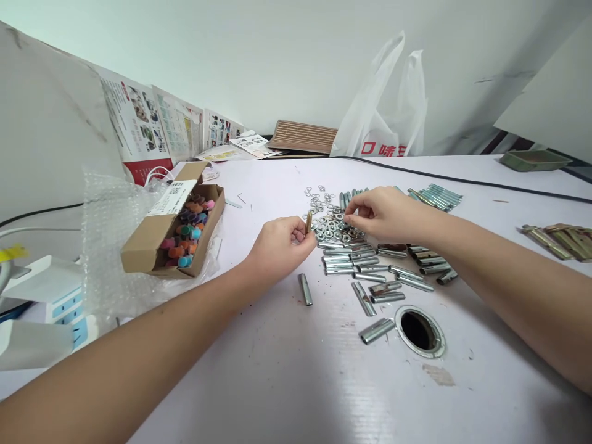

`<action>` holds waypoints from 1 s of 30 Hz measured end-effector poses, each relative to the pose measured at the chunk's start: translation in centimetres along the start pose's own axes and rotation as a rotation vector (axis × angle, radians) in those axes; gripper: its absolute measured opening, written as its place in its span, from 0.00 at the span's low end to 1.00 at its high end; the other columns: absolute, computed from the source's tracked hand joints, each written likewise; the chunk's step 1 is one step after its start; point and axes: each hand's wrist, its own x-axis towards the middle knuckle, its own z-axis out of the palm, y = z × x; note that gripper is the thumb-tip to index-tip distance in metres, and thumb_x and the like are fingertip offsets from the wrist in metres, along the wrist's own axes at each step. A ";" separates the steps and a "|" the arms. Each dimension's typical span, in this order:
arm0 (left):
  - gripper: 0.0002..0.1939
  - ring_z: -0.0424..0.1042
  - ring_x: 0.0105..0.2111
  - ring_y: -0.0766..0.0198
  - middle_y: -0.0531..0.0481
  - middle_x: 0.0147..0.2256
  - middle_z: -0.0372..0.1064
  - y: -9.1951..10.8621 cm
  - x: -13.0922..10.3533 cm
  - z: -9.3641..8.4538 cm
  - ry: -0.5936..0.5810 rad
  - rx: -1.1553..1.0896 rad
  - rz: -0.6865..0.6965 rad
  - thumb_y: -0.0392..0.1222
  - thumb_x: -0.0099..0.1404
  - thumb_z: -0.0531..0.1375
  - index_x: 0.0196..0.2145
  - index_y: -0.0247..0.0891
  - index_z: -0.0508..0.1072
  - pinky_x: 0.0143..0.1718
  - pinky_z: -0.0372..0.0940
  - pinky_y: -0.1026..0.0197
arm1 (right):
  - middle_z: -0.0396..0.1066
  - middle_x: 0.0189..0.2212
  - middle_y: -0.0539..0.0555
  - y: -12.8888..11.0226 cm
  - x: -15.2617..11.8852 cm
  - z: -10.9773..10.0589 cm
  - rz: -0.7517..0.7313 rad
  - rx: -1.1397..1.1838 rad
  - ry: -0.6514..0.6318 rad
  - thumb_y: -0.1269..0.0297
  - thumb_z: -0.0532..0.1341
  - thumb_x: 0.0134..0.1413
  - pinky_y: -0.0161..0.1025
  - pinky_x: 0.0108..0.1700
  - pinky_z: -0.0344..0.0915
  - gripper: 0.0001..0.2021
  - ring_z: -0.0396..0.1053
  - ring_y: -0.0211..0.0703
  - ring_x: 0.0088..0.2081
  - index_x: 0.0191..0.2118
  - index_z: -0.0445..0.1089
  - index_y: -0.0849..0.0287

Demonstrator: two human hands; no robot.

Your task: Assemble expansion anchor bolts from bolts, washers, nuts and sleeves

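Observation:
My left hand (281,244) pinches a short brass-coloured bolt (309,221) upright between thumb and fingers, just left of a heap of small nuts and washers (329,227). My right hand (382,213) reaches into that heap from the right, fingertips closed on a small nut or washer. Several grey metal sleeves (365,266) lie in loose rows just below the heap on the white table (296,370). One sleeve (304,289) lies apart below my left hand.
An open cardboard box of coloured plugs (178,222) sits on bubble wrap at left. A round cable hole (420,330) opens in the table near the front. More bolts (437,196) lie behind, brass-coloured anchors (562,240) at right. A white plastic bag (386,111) and leaflets stand by the wall.

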 end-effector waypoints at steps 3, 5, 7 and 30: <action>0.10 0.64 0.28 0.67 0.53 0.25 0.68 0.0 -0.2 0.0 0.017 0.021 0.030 0.45 0.59 0.58 0.23 0.38 0.66 0.32 0.57 0.63 | 0.70 0.22 0.50 -0.6 -0.6 -0.5 -0.009 -0.019 0.000 0.54 0.58 0.56 0.38 0.28 0.53 0.12 0.63 0.38 0.23 0.33 0.74 0.56; 0.08 0.66 0.28 0.66 0.53 0.26 0.69 0.1 -0.4 -0.1 -0.007 0.020 0.039 0.44 0.58 0.58 0.24 0.38 0.68 0.32 0.58 0.63 | 0.70 0.22 0.50 -1.3 -1.2 -1.0 -0.017 -0.017 -0.004 0.53 0.59 0.56 0.38 0.27 0.52 0.13 0.63 0.38 0.24 0.34 0.75 0.55; 0.07 0.67 0.29 0.66 0.54 0.26 0.71 0.1 -0.5 -0.1 -0.054 -0.005 0.018 0.43 0.57 0.58 0.27 0.38 0.71 0.31 0.59 0.63 | 0.70 0.23 0.50 -1.8 -1.7 -1.7 -0.022 -0.014 -0.023 0.52 0.59 0.56 0.39 0.27 0.52 0.13 0.62 0.38 0.23 0.35 0.75 0.55; 0.12 0.57 0.21 0.70 0.56 0.19 0.61 -0.1 0.0 -0.6 -0.185 -0.018 -0.048 0.47 0.59 0.58 0.23 0.38 0.67 0.24 0.53 0.65 | 0.64 0.19 0.55 0.1 -4.7 -6.0 0.381 -0.335 -0.212 0.37 0.60 0.51 0.43 0.23 0.54 0.26 0.57 0.40 0.19 0.20 0.67 0.56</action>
